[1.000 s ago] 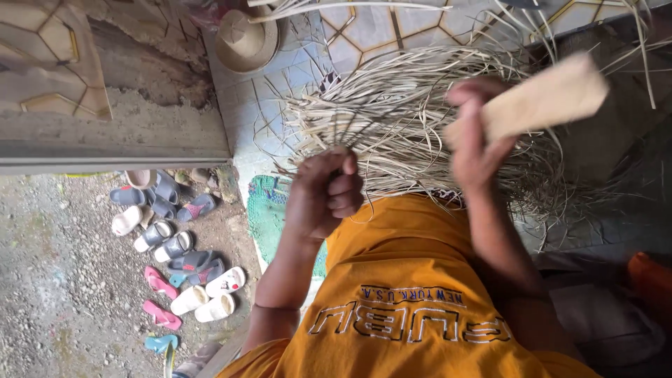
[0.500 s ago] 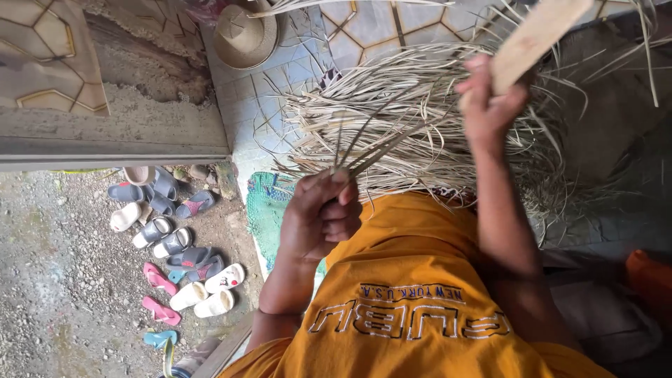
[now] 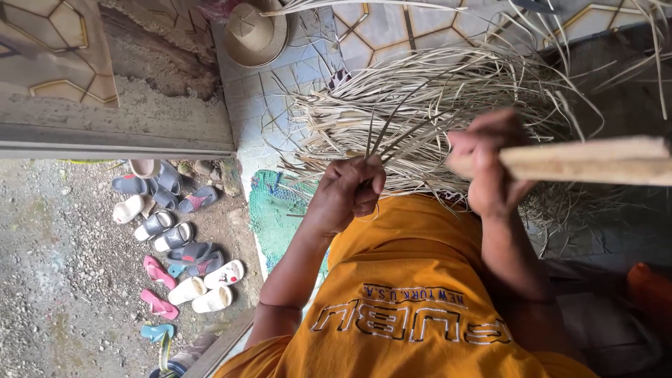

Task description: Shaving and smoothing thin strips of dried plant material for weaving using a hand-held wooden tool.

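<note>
While the left hand [image 3: 348, 192] clenches a few thin dried strips [image 3: 392, 129] rising from the pile of straw-coloured strips [image 3: 420, 105] on the tiled floor [image 3: 280, 91], the right hand [image 3: 490, 171] grips a flat wooden stick [image 3: 588, 161] held level beside it.

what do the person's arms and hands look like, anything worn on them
Both arms are bare from the upper arm down, with no gloves, watch, rings or bands visible. The left hand and the right hand are uncovered. The only clothing near them is an orange short-sleeved shirt with pale outlined lettering across it; its sleeve ends on the upper arm.
</note>
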